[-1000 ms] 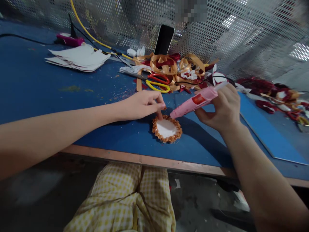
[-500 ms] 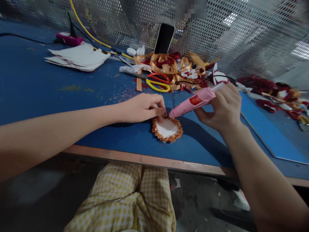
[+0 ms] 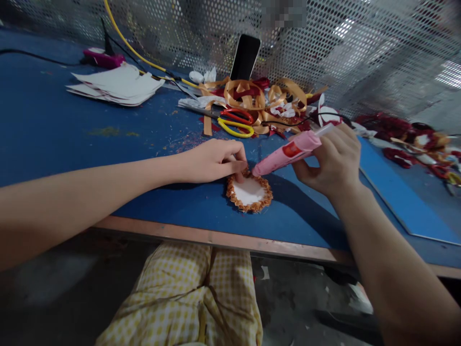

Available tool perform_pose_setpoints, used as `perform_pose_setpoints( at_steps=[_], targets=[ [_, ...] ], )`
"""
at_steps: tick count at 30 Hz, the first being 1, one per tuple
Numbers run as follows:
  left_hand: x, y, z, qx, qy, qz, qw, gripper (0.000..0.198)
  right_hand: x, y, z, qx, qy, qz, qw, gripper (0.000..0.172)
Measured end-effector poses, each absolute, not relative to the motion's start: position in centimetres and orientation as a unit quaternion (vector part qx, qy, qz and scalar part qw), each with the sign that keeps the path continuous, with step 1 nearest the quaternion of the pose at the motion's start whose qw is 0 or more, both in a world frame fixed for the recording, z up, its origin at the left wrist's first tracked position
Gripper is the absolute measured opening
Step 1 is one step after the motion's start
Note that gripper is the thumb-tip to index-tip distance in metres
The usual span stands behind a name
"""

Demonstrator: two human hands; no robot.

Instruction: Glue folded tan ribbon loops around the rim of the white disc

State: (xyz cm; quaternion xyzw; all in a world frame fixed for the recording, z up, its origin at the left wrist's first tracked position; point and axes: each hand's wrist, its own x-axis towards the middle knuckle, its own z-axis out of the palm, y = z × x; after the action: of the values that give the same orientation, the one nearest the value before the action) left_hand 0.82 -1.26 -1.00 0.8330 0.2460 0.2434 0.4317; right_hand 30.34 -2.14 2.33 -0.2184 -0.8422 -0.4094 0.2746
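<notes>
A round white disc (image 3: 251, 191) edged with ruffled orange-brown ribbon (image 3: 265, 203) lies on the blue table near its front edge. My left hand (image 3: 225, 161) rests at the disc's upper left, fingers curled down and pressed on the ribbon rim; the fingertips partly cover it. In my right hand (image 3: 336, 161) is a pink hot glue gun (image 3: 288, 153) with a clear glue stick in its back end. Its nozzle points down and left at the disc's upper rim, close to my left fingertips. Whether the nozzle touches the rim I cannot tell.
Scissors (image 3: 236, 123) with red and yellow handles lie beyond my hands, beside a heap of gold and red ribbon (image 3: 248, 98). A phone (image 3: 245, 56) leans on the perforated metal screen. White cut sheets (image 3: 117, 85) are stacked at left; a blue board (image 3: 406, 192) lies at right.
Almost nothing differs. My right hand and the glue gun have shifted very slightly, while my left hand and the disc stay in place.
</notes>
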Motion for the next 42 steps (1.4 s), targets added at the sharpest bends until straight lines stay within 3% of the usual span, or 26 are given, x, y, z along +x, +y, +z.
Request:
perform_pose_setpoints(
  at_steps=[18,30,42],
  targets=[
    [0.9,-1.4,-0.9,0.816,0.259,0.244,0.456,0.018,30.2,-2.2,2.3,-0.221,-0.851,-0.372,0.299,0.014],
    [1.4,-1.4,-1.0,0.818,0.264,0.252,0.444,0.013,29.7,-3.1,3.8,-0.281,-0.852,-0.39,0.208,0.021],
    [1.5,-1.3,-0.4,0.836,0.274,0.237,0.411,0.012,29.1,-3.6,5.3,-0.18,-0.874,-0.39,0.226,0.023]
  ],
)
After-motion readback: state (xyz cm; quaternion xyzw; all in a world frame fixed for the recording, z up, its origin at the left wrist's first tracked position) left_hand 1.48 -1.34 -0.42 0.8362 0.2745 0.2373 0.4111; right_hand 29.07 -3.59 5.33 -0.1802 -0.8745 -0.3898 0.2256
